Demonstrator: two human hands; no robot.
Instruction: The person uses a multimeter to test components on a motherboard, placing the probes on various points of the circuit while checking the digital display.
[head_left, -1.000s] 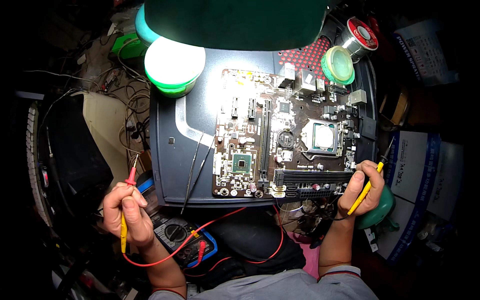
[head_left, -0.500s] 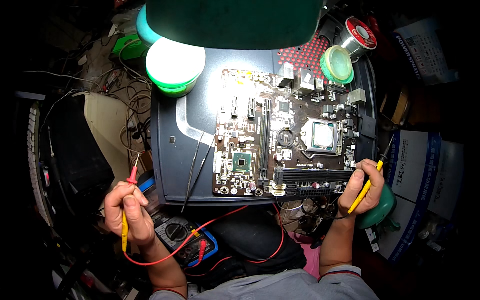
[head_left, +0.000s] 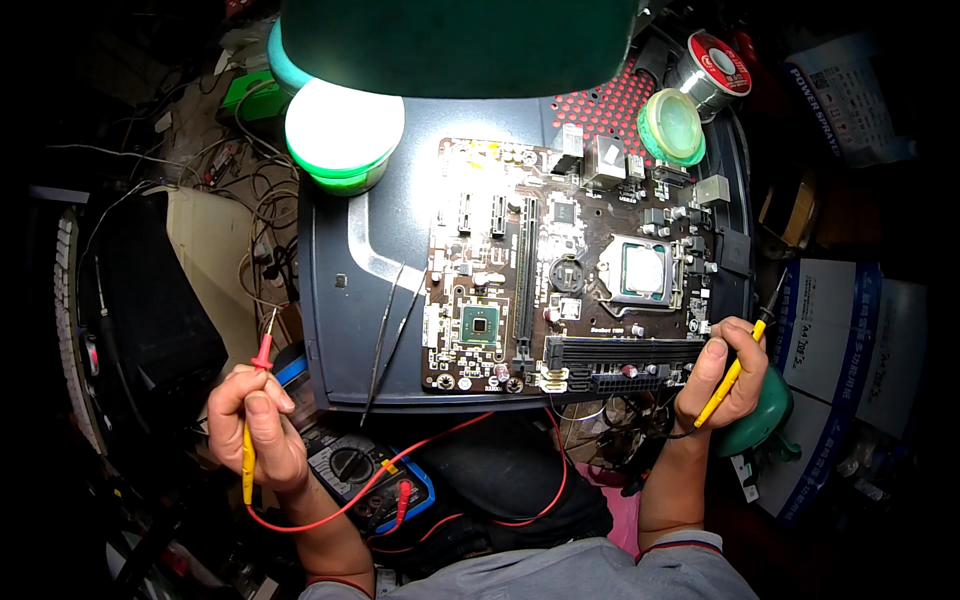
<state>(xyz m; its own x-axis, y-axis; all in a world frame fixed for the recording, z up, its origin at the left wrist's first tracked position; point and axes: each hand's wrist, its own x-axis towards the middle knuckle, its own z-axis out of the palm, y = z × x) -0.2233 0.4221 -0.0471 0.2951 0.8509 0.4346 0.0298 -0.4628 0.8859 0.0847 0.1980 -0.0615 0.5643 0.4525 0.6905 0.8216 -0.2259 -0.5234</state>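
A red and yellow multimeter probe (head_left: pixel 263 352) is gripped in my left hand (head_left: pixel 255 425), its metal tip pointing up in the air left of the work surface. My right hand (head_left: pixel 722 375) holds a black and yellow probe (head_left: pixel 735 372), its tip up and to the right, away from the board. Between my hands a brown motherboard (head_left: pixel 590 235) lies flat on a dark panel (head_left: pixel 330 220). A pair of tweezers (head_left: pixel 390 345) rests at the board's left edge. Below the panel's front edge is a blue-rimmed multimeter (head_left: pixel 360 465) with a red lead plugged in.
A green lamp shade (head_left: pixel 460 45) overhangs the far side, lighting a white-lidded tub (head_left: pixel 345 125). At the far right are a solder spool (head_left: pixel 718 65) and a small round green tub (head_left: pixel 671 128). Tangled cables (head_left: pixel 265 210) lie at left; boxes (head_left: pixel 820 380) stand at right.
The board, tub and panel sit slightly further left in the picture. Both hands keep their grip on the probes in nearly the same places.
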